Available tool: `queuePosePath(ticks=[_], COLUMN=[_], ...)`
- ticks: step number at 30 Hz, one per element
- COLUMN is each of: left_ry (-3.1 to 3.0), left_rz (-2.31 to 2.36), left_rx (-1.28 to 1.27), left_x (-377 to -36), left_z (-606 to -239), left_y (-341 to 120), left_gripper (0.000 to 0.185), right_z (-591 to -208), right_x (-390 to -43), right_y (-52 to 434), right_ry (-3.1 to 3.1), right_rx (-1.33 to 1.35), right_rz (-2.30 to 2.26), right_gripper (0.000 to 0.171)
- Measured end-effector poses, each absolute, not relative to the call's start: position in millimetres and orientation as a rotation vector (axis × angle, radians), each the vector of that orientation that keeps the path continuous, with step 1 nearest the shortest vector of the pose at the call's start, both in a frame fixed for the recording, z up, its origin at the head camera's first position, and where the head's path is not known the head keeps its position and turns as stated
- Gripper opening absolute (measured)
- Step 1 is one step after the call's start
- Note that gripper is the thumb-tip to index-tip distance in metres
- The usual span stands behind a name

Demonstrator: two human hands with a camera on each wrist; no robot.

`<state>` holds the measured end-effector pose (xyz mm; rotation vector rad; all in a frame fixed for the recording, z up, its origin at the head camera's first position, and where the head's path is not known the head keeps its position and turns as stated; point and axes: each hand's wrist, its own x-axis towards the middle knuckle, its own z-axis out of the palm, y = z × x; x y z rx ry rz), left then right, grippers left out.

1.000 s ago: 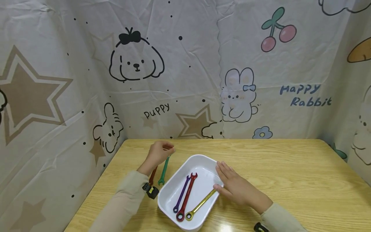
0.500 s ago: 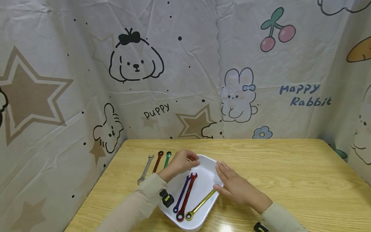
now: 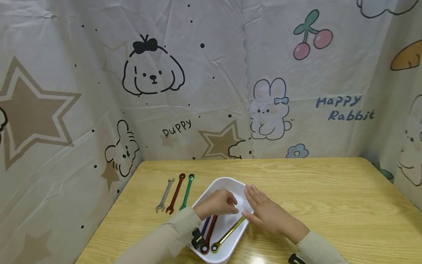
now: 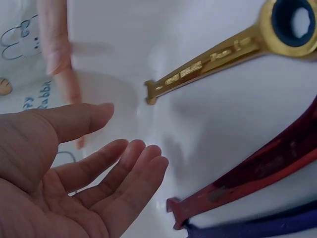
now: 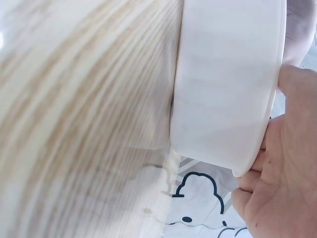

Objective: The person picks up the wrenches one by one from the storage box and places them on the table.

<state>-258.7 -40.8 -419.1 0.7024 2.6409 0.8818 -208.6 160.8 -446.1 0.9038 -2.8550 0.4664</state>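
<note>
A white tray sits on the wooden table. In it lie a purple wrench, a red wrench and a gold wrench. My left hand hovers inside the tray over the heads of the red and purple wrenches. The left wrist view shows that left hand with relaxed fingers and bare palm, holding nothing, near the gold wrench and red wrench. My right hand rests flat on the tray's right rim, against the tray's outer wall.
Left of the tray, a silver wrench, a dark red wrench and a green wrench lie side by side on the table. A patterned cloth backdrop walls in the table's far and side edges.
My left hand let go of the green wrench beside the other two on the table, then moved right and down into the tray. The right hand stayed on the rim.
</note>
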Motion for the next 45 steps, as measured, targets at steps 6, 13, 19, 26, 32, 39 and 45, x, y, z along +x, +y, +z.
queuePosePath(ticks=[6, 13, 19, 26, 32, 39, 45], left_ry=[2.678, 2.693, 2.723, 2.734, 2.694, 2.714, 2.702], left_rz=[0.686, 0.488, 0.409, 0.37, 0.441, 0.458, 0.507], left_rx=[0.743, 0.73, 0.724, 0.714, 0.684, 0.731, 0.702], left_x=[-255, -249, -242, -242, -242, -241, -242], left_z=[-428, -430, -428, -430, -431, -432, -434], left_y=[-34, -27, -22, -21, -22, -23, -24], left_gripper=[0.019, 0.02, 0.024, 0.024, 0.025, 0.022, 0.024], right_z=[-445, -447, -448, -449, -449, -448, -448], right_x=[-208, -209, -209, -209, -210, -210, -209], right_y=[161, 162, 162, 162, 162, 162, 161], right_ry=[-2.859, -2.867, -2.851, -2.842, -2.858, -2.852, -2.86], right_rx=[0.899, 0.884, 0.889, 0.888, 0.881, 0.886, 0.885], right_rz=[0.481, 0.483, 0.483, 0.465, 0.483, 0.474, 0.487], right_gripper=[0.072, 0.073, 0.072, 0.072, 0.073, 0.072, 0.072])
